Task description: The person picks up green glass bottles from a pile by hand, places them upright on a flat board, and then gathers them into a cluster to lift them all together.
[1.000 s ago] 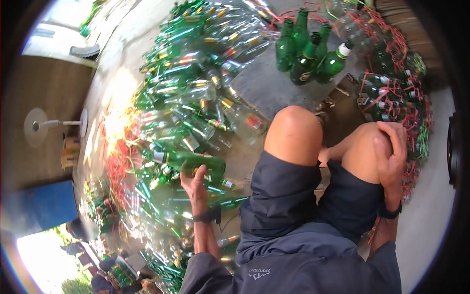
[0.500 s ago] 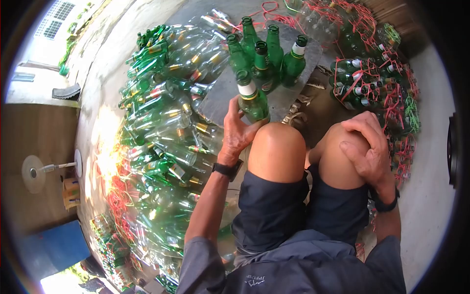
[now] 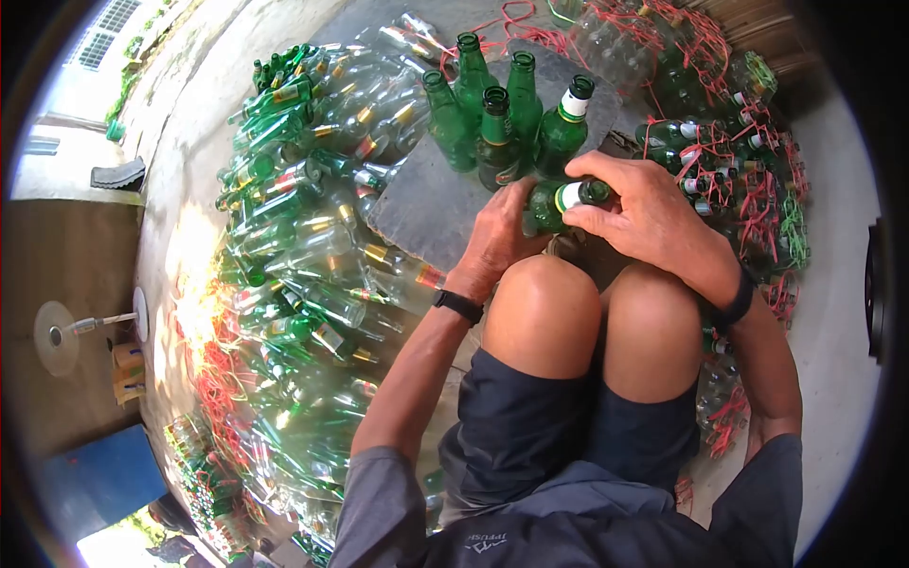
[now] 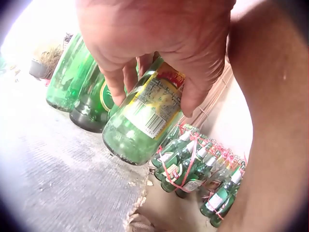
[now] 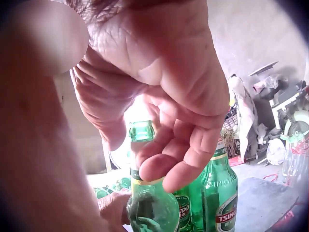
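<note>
Well past the left edge of the counter are a pedestal fan, blue panel and red twine.

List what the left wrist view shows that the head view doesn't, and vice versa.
Only the left wrist view shows the barcode on the held bottle. Only the head view shows the right hand at that bottle's neck and the blue panel. Both show the left hand gripping the bottle, and red-tied green bottles.

The bottle is showing green, its neck band white; its label is displaying yellow and red with barcode stripes; wristbands are showing black.
</note>
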A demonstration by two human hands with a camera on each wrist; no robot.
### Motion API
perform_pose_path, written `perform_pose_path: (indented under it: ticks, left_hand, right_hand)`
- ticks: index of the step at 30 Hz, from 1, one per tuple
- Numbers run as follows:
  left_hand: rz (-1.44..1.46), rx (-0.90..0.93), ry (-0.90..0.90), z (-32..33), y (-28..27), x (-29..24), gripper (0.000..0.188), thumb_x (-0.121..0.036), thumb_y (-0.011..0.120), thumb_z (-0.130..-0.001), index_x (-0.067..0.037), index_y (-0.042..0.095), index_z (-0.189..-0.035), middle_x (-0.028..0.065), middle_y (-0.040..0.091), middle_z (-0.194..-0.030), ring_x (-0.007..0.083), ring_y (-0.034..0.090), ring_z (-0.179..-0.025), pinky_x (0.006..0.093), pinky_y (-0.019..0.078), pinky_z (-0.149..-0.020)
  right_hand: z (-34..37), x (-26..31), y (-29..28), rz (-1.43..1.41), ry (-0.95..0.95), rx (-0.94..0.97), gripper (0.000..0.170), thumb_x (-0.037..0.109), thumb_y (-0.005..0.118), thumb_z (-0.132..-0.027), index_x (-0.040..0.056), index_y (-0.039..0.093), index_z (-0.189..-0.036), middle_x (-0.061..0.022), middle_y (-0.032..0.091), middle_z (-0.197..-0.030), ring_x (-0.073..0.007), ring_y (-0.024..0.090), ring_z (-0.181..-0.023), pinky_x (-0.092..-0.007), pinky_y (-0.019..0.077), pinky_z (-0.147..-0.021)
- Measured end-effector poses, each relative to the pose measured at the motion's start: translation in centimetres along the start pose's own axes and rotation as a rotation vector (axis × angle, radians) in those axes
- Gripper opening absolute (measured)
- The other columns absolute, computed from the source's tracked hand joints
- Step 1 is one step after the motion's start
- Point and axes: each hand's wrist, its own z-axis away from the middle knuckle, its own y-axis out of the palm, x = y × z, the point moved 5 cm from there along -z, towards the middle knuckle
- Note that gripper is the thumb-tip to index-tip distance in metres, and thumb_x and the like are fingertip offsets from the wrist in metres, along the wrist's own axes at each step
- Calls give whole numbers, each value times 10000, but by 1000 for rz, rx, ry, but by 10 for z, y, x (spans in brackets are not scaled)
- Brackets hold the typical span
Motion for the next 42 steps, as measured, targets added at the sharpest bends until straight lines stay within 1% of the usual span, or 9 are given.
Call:
perform_pose_path:
  ticks: [9,12,14,17,27,29,34,38,42]
  left_hand:
    - [-11,-131,-95,8,-1,5,771,-152,923,-721,0,523,-1363,243,607,-1313,421,640,-1166,486,554,-945]
    - [-17,-147,-191,15,1,19,680,-173,908,-751,15,549,-1297,244,672,-1153,413,687,-1049,487,566,-868]
    - [132,3,-438,19,9,32,511,-186,866,-805,29,594,-1181,229,709,-940,410,715,-880,489,567,-778]
    - [78,-38,-368,19,17,41,381,-193,811,-858,44,617,-1085,215,709,-810,418,718,-785,487,561,-722]
    - [253,-59,-476,11,33,68,326,-183,777,-887,49,624,-1058,262,737,-940,410,737,-877,475,565,-781]
    - [223,-57,-446,13,34,70,292,-110,702,-944,56,618,-1169,170,742,-927,214,722,-750,386,558,-706]
    - [273,-72,-454,13,35,73,298,-104,707,-946,77,611,-1161,181,736,-945,214,733,-754,371,571,-701]
    - [216,-100,-439,23,33,78,301,-119,717,-948,100,616,-1128,193,728,-930,229,751,-769,369,584,-691]
    - [361,-95,-507,53,18,78,311,-142,732,-939,114,629,-1081,183,731,-878,216,749,-748,354,591,-646]
  right_hand:
    - [-23,-13,1,181,144,-20,296,271,786,-859,38,678,-1006,-187,680,-762,-371,679,-695,-462,505,-627]
    - [-29,-15,1,178,194,-13,306,294,784,-862,44,690,-1010,-185,675,-742,-374,680,-697,-466,504,-625]
    - [-33,-18,2,205,165,-29,309,304,783,-864,46,695,-1011,-185,670,-733,-372,679,-694,-467,503,-625]
    - [-38,-19,4,242,133,-58,316,318,783,-865,49,696,-1005,-188,659,-720,-371,674,-687,-469,501,-625]
    - [-46,-24,6,229,115,-75,303,311,786,-877,52,655,-963,-195,661,-778,-399,651,-711,-482,495,-637]
    - [-46,-25,7,217,126,-65,308,313,785,-879,53,657,-983,-193,661,-775,-391,650,-707,-479,496,-642]
    - [-48,-21,7,200,139,-49,318,302,785,-882,55,661,-1039,-181,657,-762,-377,650,-702,-476,498,-653]
    - [-44,-30,7,108,200,-54,349,256,805,-857,57,679,-1115,-172,707,-781,-317,704,-707,-421,540,-675]
    - [-40,-43,11,58,263,-16,426,209,785,-869,61,649,-1244,-99,703,-747,-137,647,-655,-316,514,-627]
